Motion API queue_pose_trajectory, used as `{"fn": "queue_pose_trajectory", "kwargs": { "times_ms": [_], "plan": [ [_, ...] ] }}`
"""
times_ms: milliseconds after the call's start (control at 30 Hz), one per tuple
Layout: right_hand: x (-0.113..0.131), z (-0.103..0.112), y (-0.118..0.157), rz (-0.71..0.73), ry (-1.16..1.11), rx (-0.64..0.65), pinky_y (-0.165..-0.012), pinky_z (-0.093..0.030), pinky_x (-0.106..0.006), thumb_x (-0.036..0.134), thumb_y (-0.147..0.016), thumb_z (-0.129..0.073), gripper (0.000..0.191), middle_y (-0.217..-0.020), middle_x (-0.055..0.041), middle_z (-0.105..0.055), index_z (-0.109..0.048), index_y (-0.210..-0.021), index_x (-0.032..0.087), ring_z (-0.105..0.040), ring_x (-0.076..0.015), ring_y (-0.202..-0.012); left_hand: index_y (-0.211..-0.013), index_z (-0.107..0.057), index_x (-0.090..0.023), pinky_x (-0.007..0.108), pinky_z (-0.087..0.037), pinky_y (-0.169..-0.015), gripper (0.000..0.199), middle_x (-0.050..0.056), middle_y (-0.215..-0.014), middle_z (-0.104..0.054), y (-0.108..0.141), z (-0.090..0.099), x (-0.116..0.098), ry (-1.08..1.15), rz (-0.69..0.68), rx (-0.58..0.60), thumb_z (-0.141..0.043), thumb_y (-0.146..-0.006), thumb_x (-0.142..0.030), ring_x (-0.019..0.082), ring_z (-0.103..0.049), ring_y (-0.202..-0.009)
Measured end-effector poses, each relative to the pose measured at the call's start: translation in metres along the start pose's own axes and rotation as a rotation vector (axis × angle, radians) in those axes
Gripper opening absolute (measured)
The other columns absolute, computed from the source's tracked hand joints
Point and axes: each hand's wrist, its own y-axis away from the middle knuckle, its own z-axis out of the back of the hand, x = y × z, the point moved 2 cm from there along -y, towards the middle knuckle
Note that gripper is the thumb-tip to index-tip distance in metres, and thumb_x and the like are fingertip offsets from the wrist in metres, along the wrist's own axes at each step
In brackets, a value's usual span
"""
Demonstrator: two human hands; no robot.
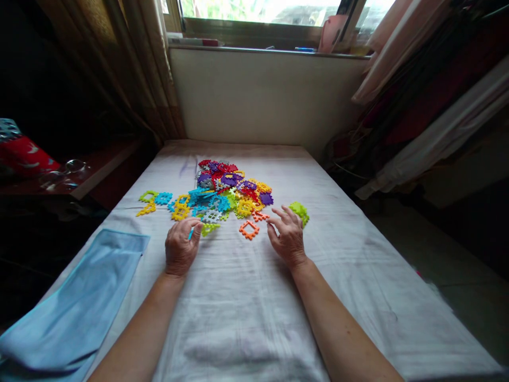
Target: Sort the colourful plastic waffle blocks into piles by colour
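My left hand [182, 247] rests at the near edge of a pile of toothed plastic building pieces [226, 185], thumb and fingers drawn together. A bit of blue shows between thumb and fingers, and a lime green piece [210, 229] lies right at the fingertips. What the fingers hold, if anything, is unclear. Over on the right, my right hand [289, 240] has its fingers apart and appears to hold nothing. Its fingertips are close to an orange piece [260, 216]. An orange square frame piece [249, 229] lies between the hands. Beyond the right hand sits a lime green stack [299, 213], partly hidden.
Loose green, blue and yellow pieces [155, 198] lie left of the pile. A folded light blue cloth [85, 297] covers the left side of the white-sheeted table [238, 307]. Glasses [73, 167] sit on a side shelf. A wall with a window stands behind; hanging clothes are at right.
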Motion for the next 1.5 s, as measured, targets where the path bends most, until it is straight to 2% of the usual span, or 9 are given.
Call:
{"fn": "queue_pose_trajectory", "kwargs": {
  "times_ms": [133,333,567,700,900,1000,1133,1300,1500],
  "plan": [
    [0.02,-0.007,0.001,0.071,-0.128,0.075,-0.104,-0.041,-0.041,0.026,-0.092,-0.055,0.021,-0.116,-0.006,-0.073,-0.073,-0.102,0.025,-0.059,-0.0235,-0.117,-0.082,-0.065,-0.022,0.029,-0.053,-0.08,0.039,0.004,-0.083,-0.072,0.0,0.003,-0.001,0.141,0.124,-0.069,-0.046,-0.094,-0.055,0.018,-0.068,-0.082],
    [0.047,-0.022,0.006,0.102,-0.31,0.261,-0.094,-0.049,-0.038,0.034,-0.092,-0.058,0.037,-0.111,-0.0091,-0.074,-0.063,-0.126,0.021,-0.066,-0.0229,-0.104,-0.085,-0.069,-0.021,0.025,-0.053,-0.064,0.043,0.001,-0.071,-0.071,0.007,-0.012,-0.018,0.392,0.241,0.119,-0.051,-0.09,-0.059,0.015,-0.065,-0.063],
    [0.055,-0.022,0.006,-0.025,-0.557,0.293,-0.081,-0.053,-0.029,0.033,-0.096,-0.05,0.023,-0.09,-0.0045,-0.074,-0.072,-0.093,0.025,-0.068,-0.0175,-0.085,-0.088,-0.073,-0.021,0.026,-0.055,-0.068,0.037,0.003,-0.08,-0.075,0.015,-0.026,-0.035,0.488,0.203,0.276,-0.057,-0.088,-0.054,0.016,-0.068,-0.068],
    [0.033,-0.012,-0.004,-0.134,-0.53,0.2,-0.076,-0.052,-0.029,0.036,-0.093,-0.052,0.024,-0.091,-0.0056,-0.074,-0.073,-0.092,0.024,-0.067,-0.0181,-0.082,-0.095,-0.072,-0.021,0.027,-0.055,-0.069,0.036,0.004,-0.084,-0.075,0.015,-0.028,-0.032,0.474,0.23,0.305,-0.056,-0.089,-0.052,0.017,-0.069,-0.072],
    [-0.053,0.024,-0.009,-0.479,-0.176,-0.155,-0.07,-0.048,-0.03,0.05,-0.084,-0.049,0.038,-0.077,-0.0061,-0.072,-0.072,-0.083,0.02,-0.062,-0.0199,-0.07,-0.099,-0.07,-0.021,0.029,-0.056,-0.076,0.035,0.005,-0.093,-0.076,0.012,-0.021,-0.019,0.333,0.183,0.222,-0.05,-0.092,-0.049,0.017,-0.07,-0.082],
    [-0.089,0.034,-0.001,-0.643,-0.076,-0.168,-0.067,-0.045,-0.03,0.049,-0.078,-0.049,0.037,-0.072,-0.0063,-0.07,-0.071,-0.08,0.019,-0.061,-0.0205,-0.068,-0.101,-0.07,-0.023,0.034,-0.055,-0.088,0.031,0.005,-0.101,-0.075,0.006,-0.02,-0.009,0.17,0.101,0.162,-0.047,-0.093,-0.043,0.02,-0.069,-0.094],
    [-0.109,0.032,0.007,-0.753,-0.028,-0.082,-0.065,-0.042,-0.029,0.046,-0.077,-0.05,0.033,-0.069,-0.0047,-0.068,-0.07,-0.078,0.021,-0.059,-0.0204,-0.068,-0.117,-0.066,-0.021,0.044,-0.044,-0.108,0.034,0.009,-0.123,-0.07,-0.002,-0.026,-0.003,-0.026,-0.025,0.195,-0.047,-0.093,-0.036,0.025,-0.061,-0.119],
    [-0.11,0.027,0.007,-0.628,0.085,-0.114,-0.079,-0.046,-0.034,0.037,-0.081,-0.048,0.029,-0.088,-0.0112,-0.07,-0.07,-0.079,0.019,-0.061,-0.0245,-0.085,-0.132,-0.06,-0.024,0.058,-0.023,-0.118,0.044,0.009,-0.144,-0.057,-0.002,-0.035,-0.009,-0.246,-0.126,0.359,-0.051,-0.091,-0.038,0.033,-0.043,-0.139],
    [-0.085,0.022,0.001,-0.385,0.109,-0.146,-0.09,-0.045,-0.038,0.031,-0.088,-0.046,0.027,-0.096,-0.0125,-0.072,-0.07,-0.084,0.019,-0.062,-0.0251,-0.093,-0.123,-0.066,-0.025,0.063,-0.02,-0.116,0.037,0.011,-0.136,-0.063,0.001,-0.02,-0.008,-0.32,-0.156,0.38,-0.052,-0.092,-0.037,0.034,-0.049,-0.133]
  ]
}}
